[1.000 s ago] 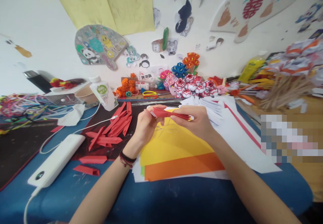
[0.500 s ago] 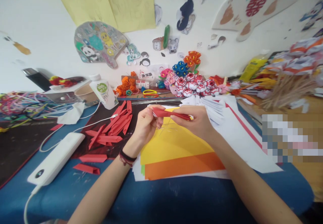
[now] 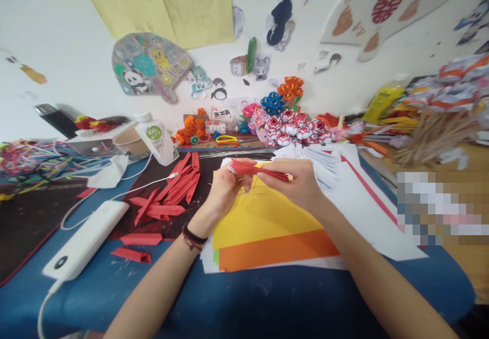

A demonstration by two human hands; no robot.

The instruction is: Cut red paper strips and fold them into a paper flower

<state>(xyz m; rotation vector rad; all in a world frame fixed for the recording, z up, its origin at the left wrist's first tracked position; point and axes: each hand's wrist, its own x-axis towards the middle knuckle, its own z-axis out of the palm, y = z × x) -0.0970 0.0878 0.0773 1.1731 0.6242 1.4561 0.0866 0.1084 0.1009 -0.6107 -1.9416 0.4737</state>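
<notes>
A bundle of folded red paper strips point(image 3: 246, 168) is held level between my hands, above a stack of coloured sheets. My right hand point(image 3: 296, 178) pinches its right end between thumb and fingers. Curled under and around the left end, my left hand point(image 3: 225, 184) is closed on the bundle, its fingertips partly hidden. Thin wires point(image 3: 252, 195) show just below the paper. Under my hands lie a yellow sheet point(image 3: 260, 227) and an orange sheet point(image 3: 278, 251). To the left is a pile of folded red paper pieces point(image 3: 168, 210), with several loose ones nearer me.
A white power bank point(image 3: 86, 239) with a cable lies at the left. Behind it stand a white bottle point(image 3: 156, 138) and a paper bowl point(image 3: 132, 143). Red-and-white paper flowers point(image 3: 292, 128), yellow-handled pliers point(image 3: 226, 139) and white paper strips point(image 3: 305, 158) line the back.
My left thumb has shifted down off the face of the red paper bundle, so more of its left end shows. My right hand keeps its pinch in nearly the same place.
</notes>
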